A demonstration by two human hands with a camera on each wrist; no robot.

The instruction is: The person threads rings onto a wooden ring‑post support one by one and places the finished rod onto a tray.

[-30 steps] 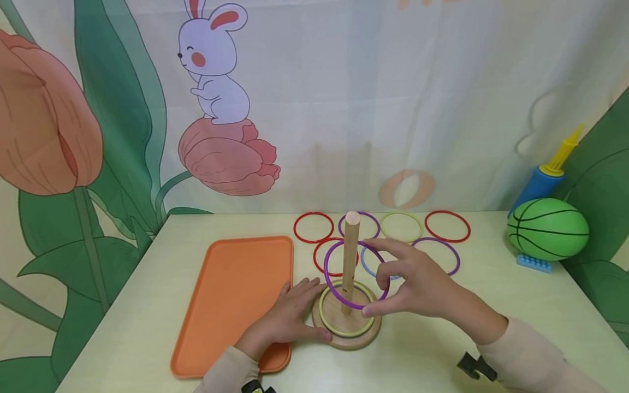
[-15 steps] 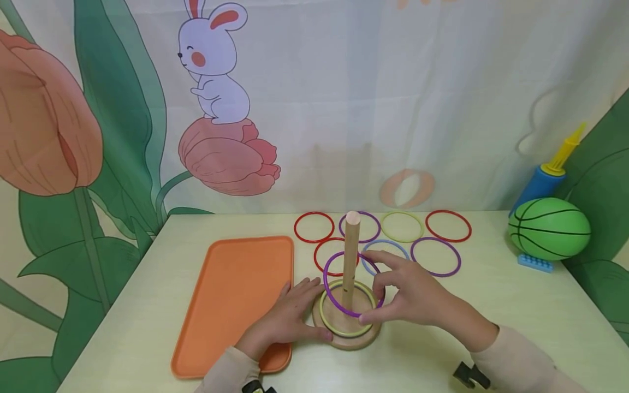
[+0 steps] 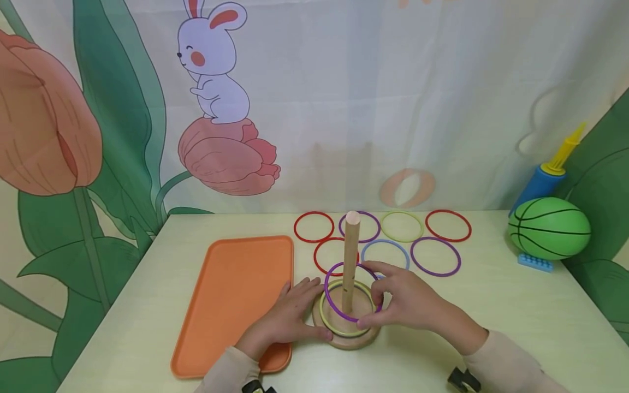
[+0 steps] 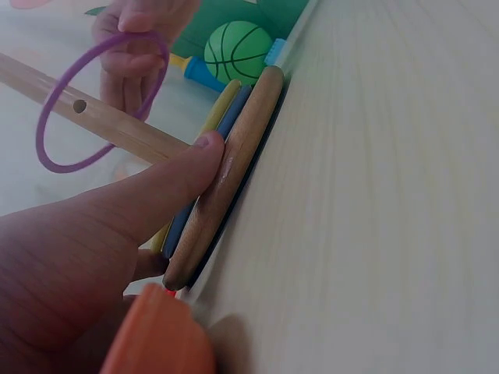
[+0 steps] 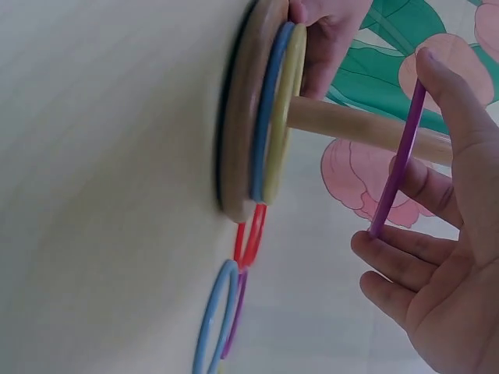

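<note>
A spread left hand (image 3: 294, 315) rests against the wooden base (image 3: 349, 343) at nine o'clock as a tilted purple ring (image 5: 399, 161) encircles the peg (image 3: 350, 262), pinched at three o'clock by the right hand (image 3: 408, 300), apparently mid-threading, with levelling and lowering called for.

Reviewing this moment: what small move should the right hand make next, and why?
Probably lower the purple ring: the right hand pinches it around the peg, above the yellow ring stacked over the base, whose edge the left hand touches.
</note>
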